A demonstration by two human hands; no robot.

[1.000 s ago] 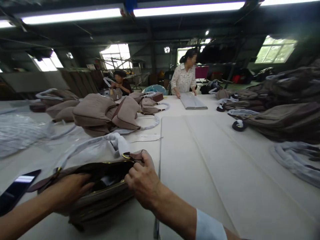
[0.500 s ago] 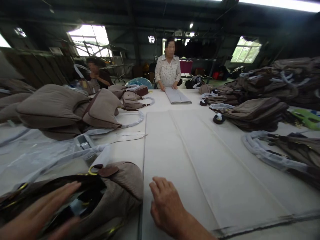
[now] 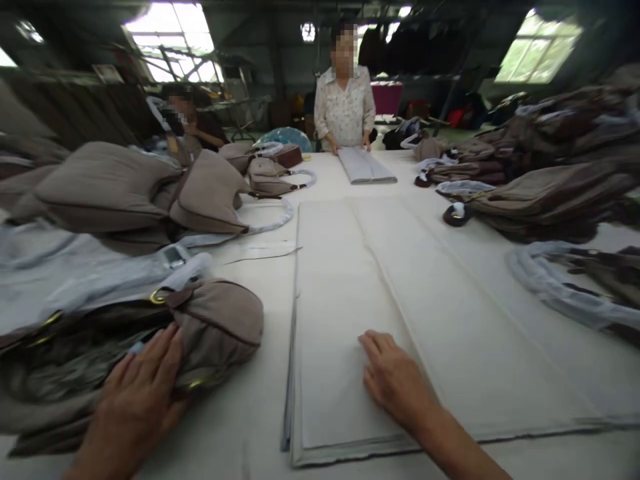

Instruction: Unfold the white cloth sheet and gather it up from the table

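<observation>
A taupe handbag (image 3: 215, 323) with gold rings and a wrapped handle lies on its side at the near left. My left hand (image 3: 137, 393) rests flat on it, fingers spread, open. My right hand (image 3: 395, 380) lies on a stack of large white paper sheets (image 3: 350, 280) in the middle of the table, fingers curled down onto the top sheet and holding nothing.
More taupe bags (image 3: 150, 193) are heaped at the left, and flat bags with wrapped handles (image 3: 550, 200) at the right. A person in a patterned shirt (image 3: 346, 110) stands at the far end over folded paper (image 3: 365, 167). Another person (image 3: 187, 127) sits far left.
My right hand let go of the bag's opening and moved right onto the paper stack. My left hand came out of the bag and now lies on top of it.
</observation>
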